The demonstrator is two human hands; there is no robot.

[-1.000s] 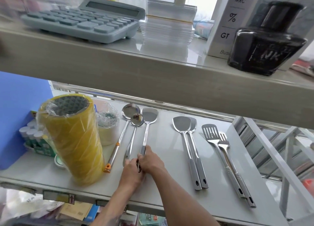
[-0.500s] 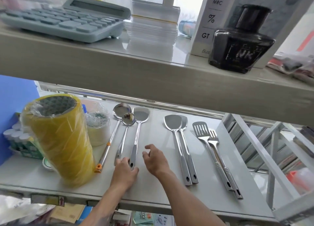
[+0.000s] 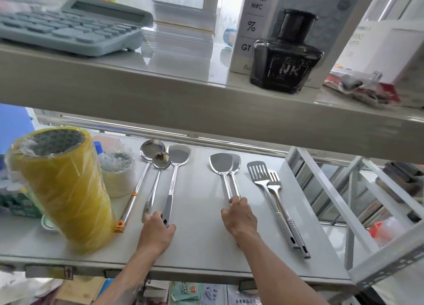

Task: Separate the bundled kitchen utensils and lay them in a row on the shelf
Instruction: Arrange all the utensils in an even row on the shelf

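On the lower shelf (image 3: pixel 197 242) lie seven steel utensils, heads toward the back and handles toward the front edge: two ladles (image 3: pixel 151 152), three solid turners and two slotted turners (image 3: pixel 263 176). The left hand (image 3: pixel 157 232) rests its curled fingers on the handle ends of the small ladle and a single turner (image 3: pixel 173 180). The right hand (image 3: pixel 238 215) grips the handles of the overlapping turner pair (image 3: pixel 226 167).

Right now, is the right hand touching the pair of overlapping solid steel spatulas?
Touching. The head view shows the right hand with fingers curled over the handles of the pair of overlapping solid steel spatulas.
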